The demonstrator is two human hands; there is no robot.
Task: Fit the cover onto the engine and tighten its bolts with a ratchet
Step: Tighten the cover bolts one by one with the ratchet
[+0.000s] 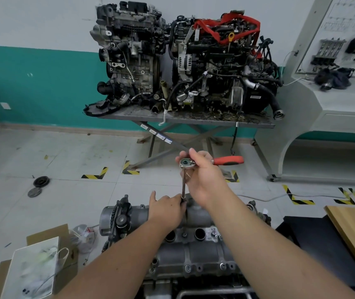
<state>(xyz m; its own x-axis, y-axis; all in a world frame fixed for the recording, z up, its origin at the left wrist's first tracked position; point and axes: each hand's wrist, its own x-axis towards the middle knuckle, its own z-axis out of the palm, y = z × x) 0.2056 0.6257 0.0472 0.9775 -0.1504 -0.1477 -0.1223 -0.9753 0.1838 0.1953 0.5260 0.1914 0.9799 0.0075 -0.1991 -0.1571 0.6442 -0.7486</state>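
Even, bright indoor light falls on everything I see, with soft shadows and no harsh glare. Straight lines bow toward the frame edges. The paper bag (32, 268) at lower left looks blurred.

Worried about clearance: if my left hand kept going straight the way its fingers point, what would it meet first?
Probably nothing close: the left hand points beyond the cover's far edge, toward open floor; depth is unclear.

two bare forearms are seen reaching in from the bottom edge, uncovered up to the frame edge. no sleeves, gloves, watch or rings are worn. the left hand (165, 209) and right hand (204, 180) are bare, with short, unpainted nails.
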